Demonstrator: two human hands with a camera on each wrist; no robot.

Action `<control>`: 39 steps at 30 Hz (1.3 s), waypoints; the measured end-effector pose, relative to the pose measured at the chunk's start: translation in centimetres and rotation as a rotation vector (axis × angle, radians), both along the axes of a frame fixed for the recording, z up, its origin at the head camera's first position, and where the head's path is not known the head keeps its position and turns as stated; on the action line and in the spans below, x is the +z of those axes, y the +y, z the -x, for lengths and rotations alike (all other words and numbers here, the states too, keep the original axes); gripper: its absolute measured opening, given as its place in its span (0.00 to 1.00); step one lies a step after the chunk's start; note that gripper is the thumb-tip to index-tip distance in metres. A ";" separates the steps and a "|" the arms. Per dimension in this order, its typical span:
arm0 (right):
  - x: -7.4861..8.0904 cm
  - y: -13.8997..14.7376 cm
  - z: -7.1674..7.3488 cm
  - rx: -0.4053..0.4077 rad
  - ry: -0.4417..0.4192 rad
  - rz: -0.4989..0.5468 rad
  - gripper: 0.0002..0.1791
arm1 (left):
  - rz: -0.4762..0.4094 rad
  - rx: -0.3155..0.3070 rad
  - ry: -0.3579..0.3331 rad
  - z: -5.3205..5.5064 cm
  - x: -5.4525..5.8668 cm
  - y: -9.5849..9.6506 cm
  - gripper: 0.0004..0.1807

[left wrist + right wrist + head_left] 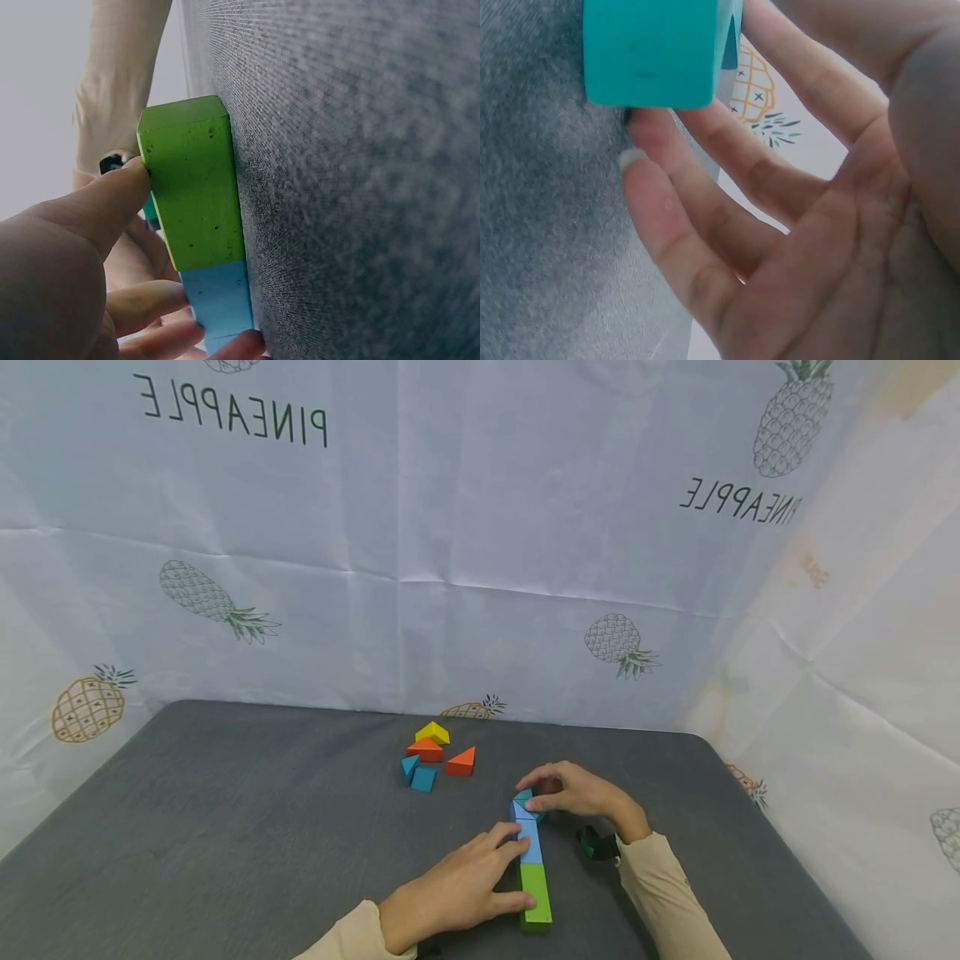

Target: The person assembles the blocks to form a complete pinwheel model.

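A row of toy blocks runs away from me, with a green rectangular block [536,897] at the near end and a light blue block [530,842] beyond it. Blue triangular blocks [522,811] form the far end. My left hand [461,881] lies along the row's left side, thumb touching the green block and fingertips against the light blue one. At the far end, my right hand [581,790] grips a blue triangular block between thumb and fingers. From the right wrist, a teal block face [651,54] shows with fingers around its lower end.
Beyond the row to the left lies a loose group: a yellow triangular block [432,733], two red triangular blocks [461,762] and two blue blocks [423,779]. The dark grey table [225,827] ends at a pineapple-print curtain [480,527].
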State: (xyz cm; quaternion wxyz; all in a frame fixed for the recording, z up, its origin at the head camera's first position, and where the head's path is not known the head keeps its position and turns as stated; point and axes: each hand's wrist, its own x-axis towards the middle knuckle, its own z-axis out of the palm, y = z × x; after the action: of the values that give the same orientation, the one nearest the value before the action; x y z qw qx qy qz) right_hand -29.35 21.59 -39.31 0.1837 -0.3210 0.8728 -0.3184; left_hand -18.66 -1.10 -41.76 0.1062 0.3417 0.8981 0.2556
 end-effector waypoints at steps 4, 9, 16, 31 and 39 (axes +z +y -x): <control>-0.1 -0.4 -0.2 -0.024 0.051 -0.015 0.20 | -0.001 -0.001 0.006 0.0 0.0 0.0 0.40; -0.3 -1.0 -0.5 -0.040 0.068 -0.036 0.19 | -0.002 0.003 0.005 0.0 -0.1 0.0 0.39; -0.2 -1.1 -0.5 -0.052 0.056 -0.041 0.17 | 0.000 0.004 0.008 -0.1 0.0 0.0 0.39; -0.4 -1.4 -0.4 -0.080 0.114 -0.007 0.20 | -0.013 0.002 0.021 -0.1 -0.1 -0.1 0.40; -0.5 -2.1 -0.3 -0.089 0.187 0.015 0.21 | -0.015 -0.004 0.033 -0.1 -0.1 -0.1 0.40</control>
State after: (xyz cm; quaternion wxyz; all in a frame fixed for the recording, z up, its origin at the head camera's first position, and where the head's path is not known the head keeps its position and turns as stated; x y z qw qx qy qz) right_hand -29.07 19.52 -39.76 0.0846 -0.3117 0.8971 -0.3015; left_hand -18.59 -1.20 -41.85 0.0893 0.3484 0.8971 0.2566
